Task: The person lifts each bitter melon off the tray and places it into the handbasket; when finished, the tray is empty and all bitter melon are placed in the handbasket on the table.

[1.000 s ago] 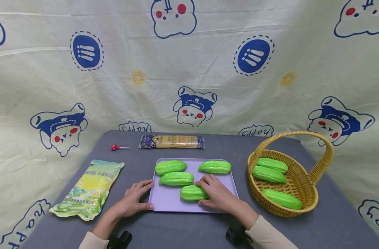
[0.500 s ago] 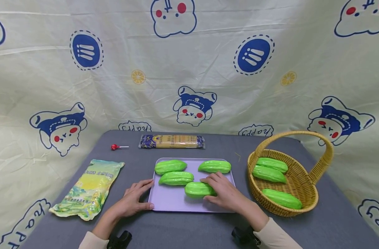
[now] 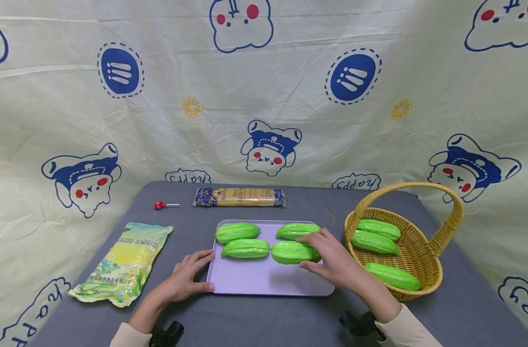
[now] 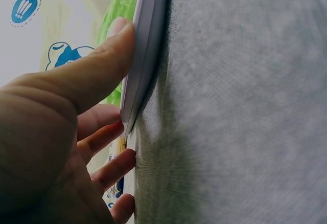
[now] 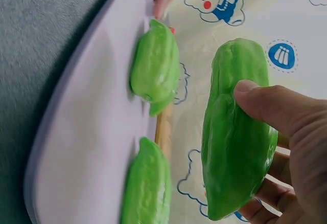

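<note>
Soft even light; faint shadow on tray [image 3: 250, 277].

The right end of the held green gourd [image 3: 291, 252] is covered by the right hand [image 3: 333, 258] in the head view; in the right wrist view, that hand's fingers are partly hidden behind it. A second gourd [image 3: 291, 231], just beyond the right hand, is overlapped by it and, in the right wrist view, cropped. Part of the basket [image 3: 415, 255], right of that hand, is blocked by the forearm [image 3: 378, 296]. The left hand [image 4: 56, 106] is cut off by its wrist view's edge. Fine print on the bag [image 3: 122, 262], left of it, cannot be read.
</note>
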`<state>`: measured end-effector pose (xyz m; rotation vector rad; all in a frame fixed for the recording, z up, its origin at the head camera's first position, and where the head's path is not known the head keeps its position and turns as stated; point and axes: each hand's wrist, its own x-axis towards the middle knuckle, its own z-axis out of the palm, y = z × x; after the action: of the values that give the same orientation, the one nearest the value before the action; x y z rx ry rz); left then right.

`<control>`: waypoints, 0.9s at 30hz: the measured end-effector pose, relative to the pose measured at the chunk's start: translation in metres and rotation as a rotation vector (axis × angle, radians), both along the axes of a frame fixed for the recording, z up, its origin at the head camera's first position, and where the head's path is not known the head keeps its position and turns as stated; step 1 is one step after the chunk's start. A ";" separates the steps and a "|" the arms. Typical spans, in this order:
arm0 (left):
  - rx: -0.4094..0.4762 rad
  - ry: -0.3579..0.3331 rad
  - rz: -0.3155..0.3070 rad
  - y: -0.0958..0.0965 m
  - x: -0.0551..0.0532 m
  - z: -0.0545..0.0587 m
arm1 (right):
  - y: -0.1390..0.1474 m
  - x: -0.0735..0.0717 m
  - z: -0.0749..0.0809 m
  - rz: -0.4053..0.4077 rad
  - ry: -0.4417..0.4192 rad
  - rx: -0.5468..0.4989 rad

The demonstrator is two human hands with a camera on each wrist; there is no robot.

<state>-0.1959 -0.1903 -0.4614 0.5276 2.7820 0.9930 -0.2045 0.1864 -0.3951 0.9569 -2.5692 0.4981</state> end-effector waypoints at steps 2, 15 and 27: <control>0.000 0.001 0.000 0.000 0.000 0.000 | 0.004 0.001 0.004 -0.009 0.011 -0.007; -0.006 -0.001 -0.003 -0.001 -0.001 -0.002 | 0.037 0.008 0.021 -0.016 0.104 -0.037; 0.003 -0.021 0.003 0.000 -0.002 -0.003 | 0.074 0.021 0.029 -0.141 0.128 -0.027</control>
<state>-0.1977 -0.1902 -0.4643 0.5102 2.7640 0.9974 -0.1831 0.2601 -0.3659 0.7657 -2.4868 0.4169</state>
